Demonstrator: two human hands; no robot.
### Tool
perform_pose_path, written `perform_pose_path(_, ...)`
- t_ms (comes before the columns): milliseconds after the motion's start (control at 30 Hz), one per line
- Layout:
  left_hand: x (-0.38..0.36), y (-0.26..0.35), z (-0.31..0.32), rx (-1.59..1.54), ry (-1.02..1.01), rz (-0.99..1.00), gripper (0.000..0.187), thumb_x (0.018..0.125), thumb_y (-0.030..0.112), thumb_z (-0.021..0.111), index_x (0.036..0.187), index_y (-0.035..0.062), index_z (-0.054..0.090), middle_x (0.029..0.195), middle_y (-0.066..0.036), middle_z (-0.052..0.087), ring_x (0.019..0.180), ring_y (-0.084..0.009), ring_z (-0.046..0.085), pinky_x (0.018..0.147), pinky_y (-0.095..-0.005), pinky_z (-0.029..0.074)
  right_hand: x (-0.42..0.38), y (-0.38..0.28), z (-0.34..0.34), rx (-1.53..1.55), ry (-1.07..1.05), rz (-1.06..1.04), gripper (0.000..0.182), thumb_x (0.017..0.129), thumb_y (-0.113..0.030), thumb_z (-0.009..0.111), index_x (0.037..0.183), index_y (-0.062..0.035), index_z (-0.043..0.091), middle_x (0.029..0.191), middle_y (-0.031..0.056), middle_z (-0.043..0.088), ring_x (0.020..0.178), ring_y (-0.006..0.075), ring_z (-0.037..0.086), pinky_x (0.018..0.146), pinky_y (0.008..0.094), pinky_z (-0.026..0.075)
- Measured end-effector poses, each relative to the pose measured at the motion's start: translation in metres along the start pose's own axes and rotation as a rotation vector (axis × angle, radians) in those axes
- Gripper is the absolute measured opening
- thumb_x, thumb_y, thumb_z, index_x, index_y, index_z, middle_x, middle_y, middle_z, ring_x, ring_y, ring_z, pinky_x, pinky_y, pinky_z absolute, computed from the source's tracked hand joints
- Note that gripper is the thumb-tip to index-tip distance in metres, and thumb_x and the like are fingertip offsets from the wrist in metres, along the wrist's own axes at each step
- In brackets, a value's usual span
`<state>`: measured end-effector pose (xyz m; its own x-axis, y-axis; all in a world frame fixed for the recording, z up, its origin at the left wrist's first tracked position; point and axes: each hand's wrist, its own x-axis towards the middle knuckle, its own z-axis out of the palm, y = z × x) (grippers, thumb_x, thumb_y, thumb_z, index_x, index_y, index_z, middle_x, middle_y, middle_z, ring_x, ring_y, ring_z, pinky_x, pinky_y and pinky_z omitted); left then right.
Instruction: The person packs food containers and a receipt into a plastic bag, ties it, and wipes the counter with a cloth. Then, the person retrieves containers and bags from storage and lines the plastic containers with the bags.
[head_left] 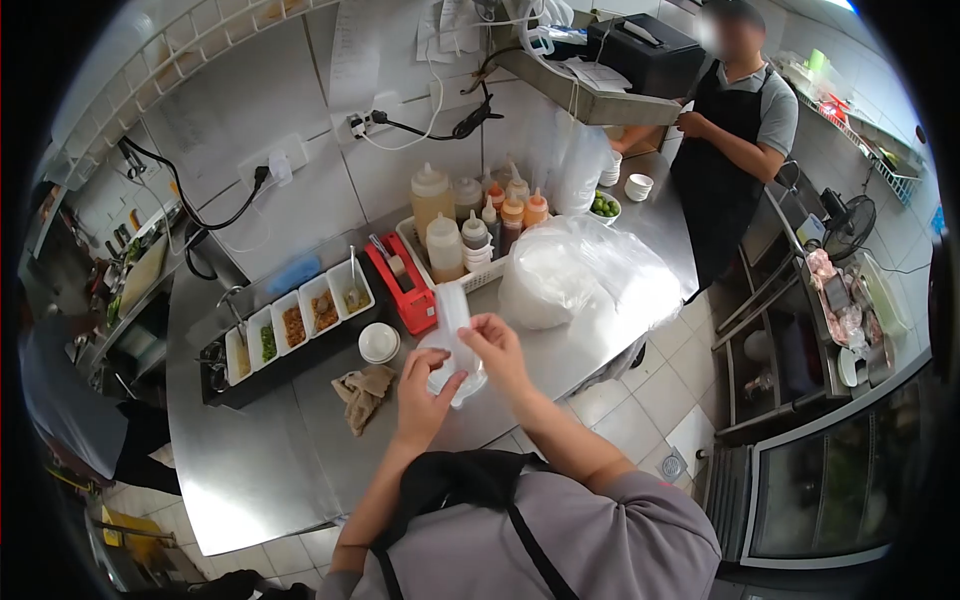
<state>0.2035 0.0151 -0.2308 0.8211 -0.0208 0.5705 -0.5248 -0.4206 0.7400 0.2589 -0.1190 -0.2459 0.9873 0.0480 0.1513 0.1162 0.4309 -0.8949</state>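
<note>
A clear plastic bag [455,312] stands up between my hands over the front part of the steel counter, its narrow upper part drawn upward. My right hand [497,352] pinches the bag from the right side with thumb and forefinger. On the other side, my left hand [428,390] has its fingers curled around the lower part of the bag. What the bag's rounded bottom contains cannot be made out. Just behind it lies a red tape dispenser [392,283]. Small white bowls [379,343] are stacked left of my hands, near a crumpled brown cloth [362,395].
A white basket [480,277] holds several sauce bottles. Left of it is a black rack [245,388] of food-filled white containers. Large plastic bags [590,275] lie to the right. A co-worker in a black apron [708,165] stands at the counter's far end.
</note>
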Motion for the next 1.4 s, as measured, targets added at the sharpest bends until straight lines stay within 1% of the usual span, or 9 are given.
perform_pose_path(167, -0.004, 0.004, -0.008, 0.06, -0.003, -0.056, 0.017, 0.073, 0.002, 0.069, 0.085, -0.0028, 0.059, 0.08, -0.009, 0.059, 0.068, -0.0159, 0.06, 0.063, -0.0255, 0.048, -0.01, -0.011, 0.017, 0.277, -0.058, 0.163, 0.012, 0.085, -0.01, 0.059, 0.093, -0.0015, 0.054, 0.082, 0.0014, 0.057, 0.075, 0.0068, 0.053, 0.069, 0.0208, 0.041)
perform_pose_path(267, -0.003, 0.012, -0.015, -0.014, -0.073, -0.167, 0.018, 0.073, 0.003, 0.069, 0.086, -0.0031, 0.059, 0.079, -0.01, 0.059, 0.07, -0.0172, 0.061, 0.063, -0.0263, 0.048, -0.009, -0.004, 0.015, 0.381, -0.088, 0.245, 0.014, 0.085, -0.012, 0.058, 0.094, -0.0019, 0.055, 0.082, 0.0024, 0.058, 0.077, 0.0092, 0.054, 0.07, 0.0239, 0.043)
perform_pose_path(467, -0.003, 0.015, -0.024, 0.28, -0.19, -0.02, 0.021, 0.074, 0.012, 0.07, 0.087, -0.0021, 0.061, 0.08, -0.01, 0.061, 0.072, -0.0199, 0.062, 0.063, -0.0269, 0.049, 0.005, 0.006, 0.005, 0.435, 0.033, 0.443, 0.024, 0.088, -0.024, 0.054, 0.098, -0.0026, 0.056, 0.09, 0.007, 0.062, 0.083, 0.0183, 0.059, 0.078, 0.0345, 0.046)
perform_pose_path(533, -0.003, 0.011, -0.026, 0.25, -0.191, -0.007, 0.023, 0.073, 0.014, 0.071, 0.087, -0.0013, 0.061, 0.081, -0.01, 0.061, 0.073, -0.0199, 0.063, 0.063, -0.027, 0.049, 0.01, 0.023, -0.007, 0.507, -0.13, 0.504, 0.032, 0.088, -0.027, 0.052, 0.108, -0.0019, 0.055, 0.101, 0.0098, 0.062, 0.094, 0.021, 0.059, 0.087, 0.0379, 0.044)
perform_pose_path(633, -0.003, 0.017, -0.027, 0.129, -0.163, -0.11, 0.021, 0.071, 0.015, 0.071, 0.083, 0.0015, 0.061, 0.076, -0.007, 0.058, 0.068, -0.0205, 0.06, 0.061, -0.0291, 0.047, 0.009, 0.015, -0.001, 0.489, -0.089, 0.532, 0.034, 0.089, -0.028, 0.051, 0.111, -0.0016, 0.053, 0.102, 0.0098, 0.061, 0.092, 0.0217, 0.059, 0.086, 0.0376, 0.045)
perform_pose_path(833, -0.004, 0.017, -0.022, 0.025, 0.054, -0.11, 0.013, 0.074, 0.006, 0.069, 0.081, -0.0009, 0.061, 0.077, -0.005, 0.06, 0.067, -0.0127, 0.061, 0.061, -0.0234, 0.049, -0.004, -0.004, 0.014, 0.375, -0.367, 0.356, 0.025, 0.087, -0.016, 0.056, 0.106, -0.0004, 0.054, 0.099, 0.0059, 0.059, 0.091, 0.0147, 0.057, 0.08, 0.0296, 0.045)
perform_pose_path(1033, -0.005, 0.014, -0.028, -0.412, 0.197, -0.461, 0.011, 0.085, 0.011, 0.059, 0.081, 0.001, 0.058, 0.076, -0.002, 0.059, 0.068, -0.0089, 0.058, 0.063, -0.0248, 0.051, -0.015, -0.029, 0.023, 0.168, -0.493, 0.19, 0.032, 0.083, -0.01, 0.061, 0.112, -0.0006, 0.054, 0.096, 0.0033, 0.057, 0.089, 0.0123, 0.055, 0.078, 0.0238, 0.044)
perform_pose_path(1167, -0.003, 0.019, -0.035, -0.764, 0.187, -0.596, 0.015, 0.087, 0.017, 0.058, 0.085, 0.0019, 0.056, 0.082, -0.004, 0.06, 0.073, -0.0089, 0.059, 0.069, -0.0262, 0.053, -0.016, -0.034, 0.025, -0.198, -0.513, -0.17, 0.025, 0.077, -0.005, 0.067, 0.102, 0.0009, 0.062, 0.093, 0.006, 0.059, 0.087, 0.0125, 0.056, 0.077, 0.0241, 0.045)
perform_pose_path(1400, 0.001, 0.026, -0.034, -0.797, 0.16, -0.627, 0.016, 0.087, 0.016, 0.058, 0.094, 0.0026, 0.054, 0.091, -0.004, 0.059, 0.081, -0.0097, 0.059, 0.073, -0.0283, 0.053, -0.015, -0.041, 0.028, -0.311, -0.449, -0.212, 0.016, 0.074, -0.006, 0.07, 0.088, 0.001, 0.067, 0.085, 0.008, 0.062, 0.08, 0.0136, 0.058, 0.07, 0.0246, 0.047)
